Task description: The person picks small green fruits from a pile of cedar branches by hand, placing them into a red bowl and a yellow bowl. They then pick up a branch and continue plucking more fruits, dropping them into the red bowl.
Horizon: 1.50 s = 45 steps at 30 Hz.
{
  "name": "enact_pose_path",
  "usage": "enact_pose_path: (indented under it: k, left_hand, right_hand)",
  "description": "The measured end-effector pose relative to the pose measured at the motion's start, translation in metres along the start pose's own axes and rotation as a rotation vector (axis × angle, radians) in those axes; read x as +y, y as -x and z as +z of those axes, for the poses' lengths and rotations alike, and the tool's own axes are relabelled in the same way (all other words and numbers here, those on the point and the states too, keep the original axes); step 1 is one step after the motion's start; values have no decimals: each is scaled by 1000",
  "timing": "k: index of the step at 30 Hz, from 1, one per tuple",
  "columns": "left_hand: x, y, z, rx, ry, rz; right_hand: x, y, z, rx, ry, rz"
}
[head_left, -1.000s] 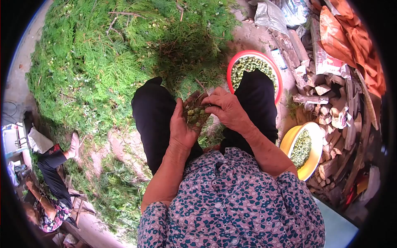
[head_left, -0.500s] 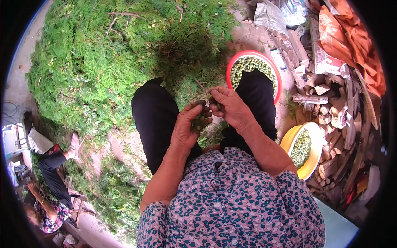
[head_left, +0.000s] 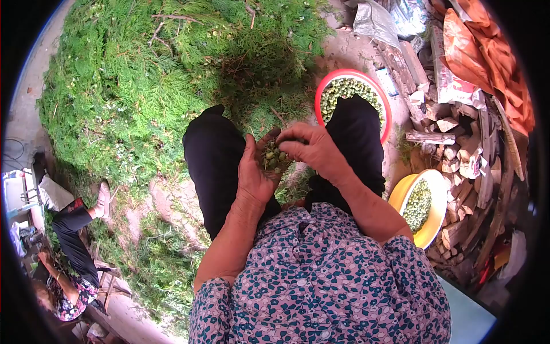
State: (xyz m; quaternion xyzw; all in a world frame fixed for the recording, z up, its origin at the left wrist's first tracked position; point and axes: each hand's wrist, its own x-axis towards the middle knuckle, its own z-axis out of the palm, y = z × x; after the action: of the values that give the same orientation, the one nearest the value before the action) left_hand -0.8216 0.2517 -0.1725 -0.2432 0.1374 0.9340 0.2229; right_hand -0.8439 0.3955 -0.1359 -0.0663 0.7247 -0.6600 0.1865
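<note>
Wears a flowered blouse [head_left: 321,275], nearest the lens. Holds both forearms forward over the lap. Cups the left hand [head_left: 255,172] palm-up between the knees, fingers half curled, cradling a small heap of green cones [head_left: 274,157]. Brings the right hand [head_left: 315,150] in from the right, back upward, touching the left. Bends its fingertips down onto the cones; cannot tell whether one is pinched between them. Sits with knees apart in black trousers [head_left: 215,155].

Has a yellow bowl [head_left: 438,200] by the right elbow, partly filled with cones. Has a red bowl [head_left: 350,73] just beyond the right knee, also holding cones and partly hidden by that knee. Faces a big heap of green branches [head_left: 132,74], spread over the ground ahead and to the left. Has split wood [head_left: 452,143] stacked at the right, with an orange cloth [head_left: 492,63] and a sack [head_left: 375,20] farther off. Shares the yard with another person [head_left: 71,241], seated at the far left, well apart.
</note>
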Motion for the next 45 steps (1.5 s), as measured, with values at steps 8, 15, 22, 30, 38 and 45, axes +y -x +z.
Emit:
enact_pose_path:
  k: [8, 15, 22, 30, 38, 45]
  left_hand:
    - [6, -11, -30, -456, 196, -168]
    - [3, -2, -9, -142, 71, -19]
    - [1, 1, 1, -109, 84, 3]
    - [4, -1, -7, -154, 86, 42]
    - [2, 1, 2, -92, 99, 5]
    - [6, -3, -10, -157, 213, 76]
  right_hand:
    - [14, 0, 23, 78, 422, -268]
    - [-1, -1, 6, 38, 10, 7]
    - [-6, -2, -6, 59, -664, 202]
    - [-8, 0, -5, 12, -75, 74]
    - [-3, -3, -12, 122, -796, 304]
    - [-10, 8, -4, 6, -61, 82]
